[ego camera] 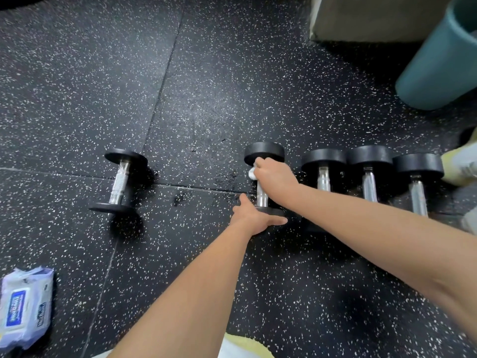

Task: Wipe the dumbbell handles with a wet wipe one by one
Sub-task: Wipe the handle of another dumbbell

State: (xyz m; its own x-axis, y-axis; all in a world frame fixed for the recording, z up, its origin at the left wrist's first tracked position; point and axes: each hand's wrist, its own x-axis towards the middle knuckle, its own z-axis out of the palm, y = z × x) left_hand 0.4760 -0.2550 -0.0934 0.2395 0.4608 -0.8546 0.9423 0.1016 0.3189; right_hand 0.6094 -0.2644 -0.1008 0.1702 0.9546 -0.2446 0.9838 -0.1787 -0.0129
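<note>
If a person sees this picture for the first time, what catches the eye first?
The two arms meeting at the middle dumbbell: the right hand grips a white wet wipe round its handle, and the left hand rests on its near head. Three more dumbbells lie in a row to its right, one lone dumbbell apart on the left. A pack of wipes lies at lower left.

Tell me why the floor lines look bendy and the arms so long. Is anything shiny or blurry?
Head view: the wide-angle lens curves the floor seams and stretches both arms toward the edges; light glints off the chrome handles; the wipes pack in the corner looks soft and its print is hard to read; a soft shadow sits beside the lone dumbbell.
</note>
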